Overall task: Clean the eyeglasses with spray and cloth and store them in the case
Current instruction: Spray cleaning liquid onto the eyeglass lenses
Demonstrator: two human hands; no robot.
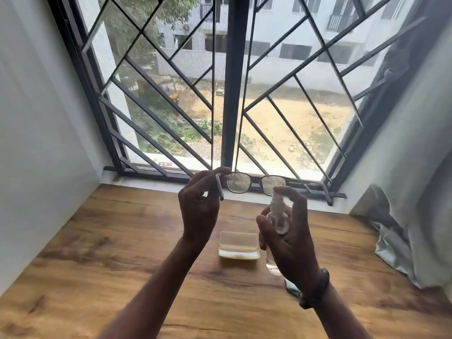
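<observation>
My left hand (199, 204) pinches the dark-framed eyeglasses (256, 183) at their left hinge and holds them up above the wooden table (97, 253). Both lenses are covered in small droplets. My right hand (288, 236) grips a clear spray bottle (278, 216), with the index finger on top of its white nozzle, just below and in front of the right lens. A translucent glasses case (239, 245) lies open on the table under my hands. A bit of blue-grey cloth (292, 287) peeks out from under my right wrist.
A barred window (230, 94) and its sill run along the table's far edge. A white wall bounds the left side. A pale curtain (403, 216) hangs at the right, bunched onto the table's right end.
</observation>
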